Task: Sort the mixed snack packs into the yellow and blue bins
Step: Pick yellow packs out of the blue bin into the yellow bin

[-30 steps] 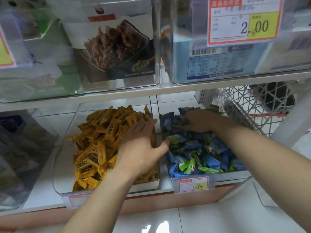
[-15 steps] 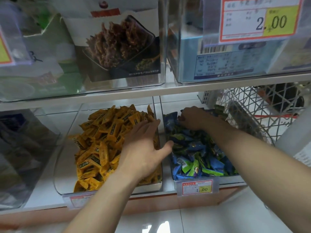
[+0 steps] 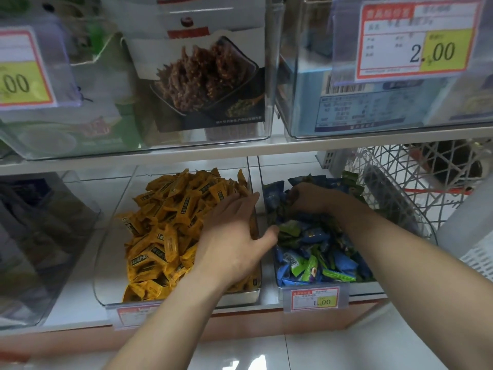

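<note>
On the lower shelf, two clear bins stand side by side. The left bin is heaped with yellow snack packs. The right bin holds blue snack packs with green snack packs mixed among them.

The person's left hand lies palm down on the right side of the yellow heap, its fingers straight and close together, pointing toward the back of the bin. Its thumb is spread wide, reaches across the wall between the two bins and touches a green pack at the edge of the blue pile.

The right hand is at the back of the right bin, its fingers curled down into the blue and green packs. Whether it has hold of a pack cannot be told, because the fingertips are buried in the pile.

A price tag reading 1.00 hangs on the front of the right bin. A second tag on the left bin is partly hidden by the left forearm.

To the right of the bins stands a white wire basket. On the shelf above, clear bins hold a snack box with a picture of brown strips on it, and a price tag reading 2.00.
</note>
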Motion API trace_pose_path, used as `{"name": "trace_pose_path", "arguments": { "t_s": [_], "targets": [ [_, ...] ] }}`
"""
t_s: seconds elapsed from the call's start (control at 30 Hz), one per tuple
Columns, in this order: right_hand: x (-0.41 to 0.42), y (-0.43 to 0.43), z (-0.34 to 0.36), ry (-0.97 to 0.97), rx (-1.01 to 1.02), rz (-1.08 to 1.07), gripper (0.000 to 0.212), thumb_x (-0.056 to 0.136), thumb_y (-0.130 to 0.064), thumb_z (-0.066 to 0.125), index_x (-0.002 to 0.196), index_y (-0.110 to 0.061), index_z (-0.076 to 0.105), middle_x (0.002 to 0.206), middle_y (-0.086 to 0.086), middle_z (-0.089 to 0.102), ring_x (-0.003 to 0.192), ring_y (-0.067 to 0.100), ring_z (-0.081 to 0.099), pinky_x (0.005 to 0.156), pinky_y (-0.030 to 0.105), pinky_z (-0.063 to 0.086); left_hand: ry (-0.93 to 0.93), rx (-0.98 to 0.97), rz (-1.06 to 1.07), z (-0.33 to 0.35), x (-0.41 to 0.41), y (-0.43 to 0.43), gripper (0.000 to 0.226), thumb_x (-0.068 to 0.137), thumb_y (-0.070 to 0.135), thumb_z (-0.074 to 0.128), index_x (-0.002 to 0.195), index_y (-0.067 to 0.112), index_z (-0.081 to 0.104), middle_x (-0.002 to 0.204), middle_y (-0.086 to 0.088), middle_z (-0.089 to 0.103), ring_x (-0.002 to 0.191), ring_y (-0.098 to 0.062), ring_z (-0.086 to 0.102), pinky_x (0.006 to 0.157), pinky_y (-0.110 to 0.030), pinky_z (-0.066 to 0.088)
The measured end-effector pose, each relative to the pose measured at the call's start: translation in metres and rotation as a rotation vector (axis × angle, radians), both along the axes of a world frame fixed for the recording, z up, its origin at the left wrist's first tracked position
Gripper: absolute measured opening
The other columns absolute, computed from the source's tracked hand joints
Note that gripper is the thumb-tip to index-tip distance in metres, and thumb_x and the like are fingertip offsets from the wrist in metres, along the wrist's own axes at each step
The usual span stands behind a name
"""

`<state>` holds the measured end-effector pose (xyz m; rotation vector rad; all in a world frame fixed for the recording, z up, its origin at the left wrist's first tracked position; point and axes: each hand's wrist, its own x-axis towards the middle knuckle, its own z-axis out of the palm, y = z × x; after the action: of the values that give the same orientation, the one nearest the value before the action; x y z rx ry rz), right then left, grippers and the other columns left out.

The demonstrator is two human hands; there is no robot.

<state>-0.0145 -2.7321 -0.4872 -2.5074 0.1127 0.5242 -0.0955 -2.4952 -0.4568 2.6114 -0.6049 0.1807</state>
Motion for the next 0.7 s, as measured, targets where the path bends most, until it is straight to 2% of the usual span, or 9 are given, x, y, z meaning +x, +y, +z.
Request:
{"name": "trace_pose_path", "arguments": {
  "t_s": [0.07,0.13,0.23,0.33,0.43,0.53,0.6,0.67,0.7],
  "targets": [
    [0.002,0.003,-0.001,0.012,0.073,-0.073,0.032,0.092,-0.017,0.064,0.109,0.01,0.068,0.099,0.025,0.065,0.085,0.026,0.058,0.073,0.03,0.044,-0.002,-0.005,0.004,0.0,0.0,-0.001,0.081,0.078,0.075,0.034,0.148,0.034,0.038,0.148,0.005,0.046,0.142,-0.012,0.027,0.112,-0.032,0.029],
    [0.003,0.004,-0.002,0.001,0.176,-0.155,0.038,0.09,-0.021,0.066,0.11,0.012,0.067,0.094,0.027,0.065,0.082,0.024,0.057,0.073,0.033,0.045,0.0,-0.009,0.009,-0.001,0.0,0.0,0.081,0.077,0.074,0.034,0.147,0.034,0.038,0.148,0.005,0.046,0.141,-0.012,0.028,0.111,-0.032,0.03],
    [-0.001,0.0,-0.002,-0.071,0.28,-0.183,0.034,0.091,-0.033,0.071,0.108,-0.003,0.074,0.095,0.015,0.071,0.084,0.02,0.065,0.065,0.024,0.048,0.002,-0.013,0.009,-0.001,0.0,0.0,0.081,0.077,0.075,0.034,0.147,0.035,0.038,0.147,0.006,0.046,0.14,-0.012,0.028,0.11,-0.029,0.029],
    [-0.015,-0.004,0.006,-0.138,0.481,-0.255,0.032,0.084,-0.011,0.077,0.114,-0.019,0.07,0.105,0.008,0.072,0.093,0.022,0.07,0.064,0.022,0.053,-0.004,-0.014,-0.002,0.0,0.001,0.001,0.08,0.078,0.076,0.036,0.147,0.035,0.039,0.147,0.006,0.047,0.14,-0.012,0.03,0.11,-0.029,0.028],
    [-0.034,-0.003,0.02,-0.258,0.652,-0.269,0.03,0.083,-0.003,0.076,0.102,-0.026,0.072,0.106,0.006,0.074,0.091,0.014,0.071,0.07,0.019,0.055,0.006,-0.011,-0.016,0.002,0.002,0.001,0.075,0.083,0.072,0.047,0.147,0.034,0.038,0.148,0.006,0.045,0.14,-0.013,0.03,0.112,-0.03,0.028],
    [-0.06,0.005,0.04,-0.296,0.709,-0.226,0.026,0.086,-0.01,0.076,0.109,-0.022,0.071,0.107,0.002,0.075,0.097,0.008,0.071,0.08,0.02,0.055,-0.111,-0.054,-0.013,0.011,-0.004,-0.003,0.072,0.084,0.062,0.059,0.146,0.03,0.041,0.144,0.004,0.048,0.134,-0.013,0.035,0.107,-0.028,0.033],
    [-0.078,0.015,0.05,-0.293,0.78,-0.172,0.026,0.086,-0.01,0.075,0.112,-0.012,0.071,0.105,0.007,0.076,0.098,0.015,0.072,0.083,0.024,0.056,-0.182,-0.16,-0.04,0.018,-0.009,-0.008,0.071,0.084,0.057,0.064,0.146,0.033,0.039,0.137,0.005,0.053,0.127,-0.011,0.04,0.1,-0.024,0.037],
    [-0.094,0.028,0.059,-0.277,0.933,-0.139,0.024,0.083,-0.01,0.076,0.106,-0.006,0.073,0.104,0.015,0.075,0.098,0.023,0.072,0.08,0.027,0.056,-0.081,-0.345,-0.116,0.025,-0.015,-0.013,0.065,0.085,0.051,0.067,0.143,0.04,0.041,0.128,0.012,0.057,0.12,-0.003,0.048,0.096,-0.013,0.039],
    [-0.1,0.034,0.062,-0.253,1.021,-0.135,0.022,0.081,-0.013,0.075,0.102,-0.007,0.075,0.105,0.016,0.075,0.099,0.026,0.072,0.079,0.029,0.057,-0.041,-0.427,-0.147,0.027,-0.017,-0.014,0.057,0.085,0.047,0.069,0.138,0.038,0.049,0.12,0.016,0.06,0.112,0.002,0.053,0.092,-0.007,0.04]
  ]
}}
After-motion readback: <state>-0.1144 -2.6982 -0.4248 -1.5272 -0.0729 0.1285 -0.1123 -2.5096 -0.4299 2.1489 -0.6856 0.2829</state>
